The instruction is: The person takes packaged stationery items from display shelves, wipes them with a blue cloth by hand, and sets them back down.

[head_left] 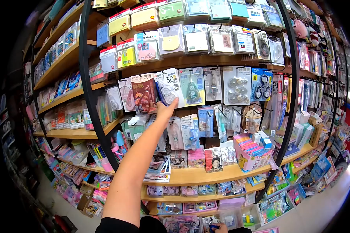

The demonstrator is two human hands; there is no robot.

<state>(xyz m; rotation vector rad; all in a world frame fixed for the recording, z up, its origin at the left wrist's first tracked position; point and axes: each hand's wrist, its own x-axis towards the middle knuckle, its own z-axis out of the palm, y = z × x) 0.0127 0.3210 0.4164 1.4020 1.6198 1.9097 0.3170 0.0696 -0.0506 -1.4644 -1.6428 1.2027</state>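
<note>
My left hand (166,107) is raised to the middle row of hanging packs, its fingers closed on the lower part of a white and blue correction tape pack (169,86) marked 30m. A brown pack (144,93) marked 20m hangs just to its left, and a pack with a green tape dispenser (192,87) hangs to its right. Low at the bottom edge, my right hand (221,228) is partly in view, closed around a small dark blue object (214,227) whose kind I cannot make out.
Sticky note packs (171,41) hang on hooks above. Below, a wooden shelf (190,177) bears a pink box (253,155) of small packets. Black metal posts (90,77) stand at both sides. Clear bins (274,207) sit low at the right.
</note>
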